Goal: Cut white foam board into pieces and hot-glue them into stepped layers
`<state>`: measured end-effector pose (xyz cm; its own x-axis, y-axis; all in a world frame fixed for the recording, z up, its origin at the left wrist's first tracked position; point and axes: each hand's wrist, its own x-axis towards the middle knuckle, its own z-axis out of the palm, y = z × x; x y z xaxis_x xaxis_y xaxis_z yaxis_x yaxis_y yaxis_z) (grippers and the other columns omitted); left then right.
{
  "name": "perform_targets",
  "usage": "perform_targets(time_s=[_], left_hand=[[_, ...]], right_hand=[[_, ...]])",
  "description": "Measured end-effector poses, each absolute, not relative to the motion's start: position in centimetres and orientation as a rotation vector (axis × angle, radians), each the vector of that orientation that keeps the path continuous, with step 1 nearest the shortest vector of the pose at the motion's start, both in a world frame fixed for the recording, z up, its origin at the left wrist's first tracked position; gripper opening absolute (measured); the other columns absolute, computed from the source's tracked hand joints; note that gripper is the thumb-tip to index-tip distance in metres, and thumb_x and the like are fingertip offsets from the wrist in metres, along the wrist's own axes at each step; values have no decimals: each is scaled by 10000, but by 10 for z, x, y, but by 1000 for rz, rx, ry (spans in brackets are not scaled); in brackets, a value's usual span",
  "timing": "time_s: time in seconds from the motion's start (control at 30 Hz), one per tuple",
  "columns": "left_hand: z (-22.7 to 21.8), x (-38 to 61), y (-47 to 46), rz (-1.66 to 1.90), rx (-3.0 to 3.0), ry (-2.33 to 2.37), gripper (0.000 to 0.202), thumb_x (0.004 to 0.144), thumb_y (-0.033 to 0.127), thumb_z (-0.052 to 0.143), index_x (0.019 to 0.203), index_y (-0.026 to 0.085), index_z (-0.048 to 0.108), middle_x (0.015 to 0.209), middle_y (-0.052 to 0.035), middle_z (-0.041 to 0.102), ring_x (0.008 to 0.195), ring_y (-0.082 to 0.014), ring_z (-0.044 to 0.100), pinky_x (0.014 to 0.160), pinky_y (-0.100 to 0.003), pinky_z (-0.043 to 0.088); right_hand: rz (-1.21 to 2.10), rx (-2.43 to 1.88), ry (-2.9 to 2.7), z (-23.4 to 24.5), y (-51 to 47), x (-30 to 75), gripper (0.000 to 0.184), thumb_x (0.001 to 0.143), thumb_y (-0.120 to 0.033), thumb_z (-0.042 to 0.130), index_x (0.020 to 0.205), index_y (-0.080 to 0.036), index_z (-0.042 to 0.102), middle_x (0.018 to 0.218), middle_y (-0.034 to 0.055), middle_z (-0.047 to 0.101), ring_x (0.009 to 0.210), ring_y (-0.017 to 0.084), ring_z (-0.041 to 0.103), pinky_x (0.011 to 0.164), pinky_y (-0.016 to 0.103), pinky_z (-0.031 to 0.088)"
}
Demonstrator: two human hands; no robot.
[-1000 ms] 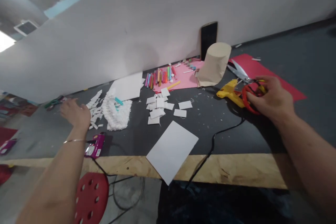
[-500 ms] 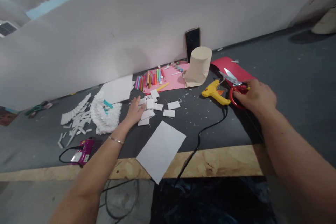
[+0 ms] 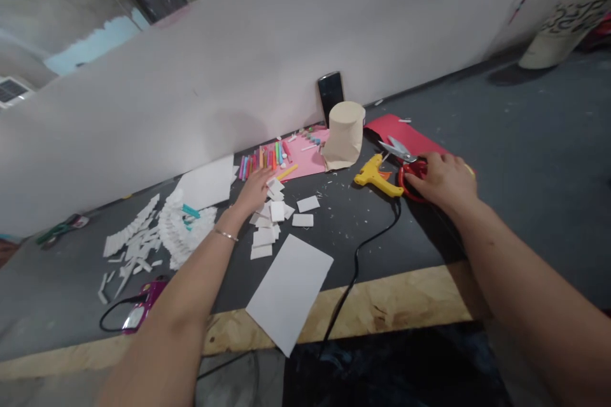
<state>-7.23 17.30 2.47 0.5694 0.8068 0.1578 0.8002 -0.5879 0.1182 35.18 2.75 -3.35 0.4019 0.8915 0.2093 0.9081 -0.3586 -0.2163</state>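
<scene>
My left hand (image 3: 254, 192) reaches over the dark table with its fingers stretched out. It is beside a yellow stick (image 3: 287, 172) and just above a loose pile of small white cut cards (image 3: 264, 236); nothing shows in its grasp. My right hand (image 3: 446, 179) is closed around the red handles of a pair of scissors (image 3: 401, 150), whose blades are parted and point left. Left of the scissors lies a yellow hot glue gun (image 3: 377, 176). A larger white sheet (image 3: 290, 289) rests across the table's wooden front edge.
Coloured pens (image 3: 262, 159) lie on pink paper (image 3: 305, 160). A beige cylindrical form (image 3: 344, 137) stands before a phone (image 3: 330, 95). Red paper (image 3: 405, 133) lies behind the scissors. Left are ruffled white material (image 3: 179, 232), white strips (image 3: 136, 238) and a purple box (image 3: 151, 297). The glue gun's cord (image 3: 358, 254) crosses the front edge.
My left hand has moved from the white card pile back toward the pens. The right hand stays at the scissors. The camera view has shifted a little.
</scene>
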Motion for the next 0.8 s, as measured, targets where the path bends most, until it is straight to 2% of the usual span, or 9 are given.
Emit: perform_targets(time_s=[0.07,0.13,0.2,0.3,0.4,0.53,0.67,0.73,0.8], left_hand=[[27,-66,181,166,2804,1266,472,838,88,430,1240,230,634,1321,-39,614,1278,-215,480,1132,-434,338],[29,-66,180,78,2832,1204,443,820,77,440,1156,220,691,1192,-73,671,1195,-242,526,1090,-448,375],[31,-71,173,30,2842,1212,391,819,102,457,1083,207,726,1084,-109,683,1134,-272,542,1054,-470,396],[34,-86,161,-12,2824,1272,320,823,151,475,962,212,756,991,-112,677,1062,-284,558,1011,-471,425],[34,-97,158,3,2776,1377,352,813,125,434,928,207,757,1010,-104,674,1044,-269,569,995,-442,444],[26,-97,166,82,2688,1525,361,835,175,431,1038,188,729,1073,-106,679,1060,-263,587,971,-413,467],[22,-84,172,128,2613,1548,295,825,236,470,929,173,738,979,-99,705,970,-253,631,894,-374,509],[27,-82,171,149,2596,1519,296,839,246,455,906,177,735,982,-84,710,988,-238,631,925,-361,499],[35,-89,164,196,2580,1521,347,884,300,424,1027,168,711,1098,-92,690,1081,-236,606,992,-371,466]], right_hand=[[-60,-2349,-1547,-32,28,351,586,840,-530,491,1275,-140,545,1138,208,634,1050,340,570,858,404,419],[-45,-2335,-1535,-31,28,351,576,841,-525,491,1266,-140,552,1138,205,634,1050,340,568,851,404,420],[-39,-2326,-1531,-30,28,351,574,839,-524,494,1263,-142,554,1135,203,634,1051,340,564,842,400,421],[-54,-2321,-1540,-32,29,352,578,842,-529,485,1269,-145,551,1131,204,634,1054,343,564,834,397,422],[-69,-2331,-1550,-34,29,352,586,839,-529,483,1274,-141,549,1136,208,634,1058,348,565,838,397,424],[-48,-2339,-1536,-33,29,352,587,831,-525,499,1275,-144,550,1137,203,636,1055,344,566,855,400,424],[-19,-2338,-1520,-31,29,350,572,844,-526,493,1271,-150,556,1147,197,630,1064,334,561,865,401,427],[-16,-2338,-1521,-30,28,350,573,843,-522,498,1277,-152,553,1149,194,630,1064,330,561,867,399,428],[-15,-2337,-1521,-30,28,351,579,836,-526,503,1276,-154,557,1146,193,631,1066,332,560,863,397,430]])
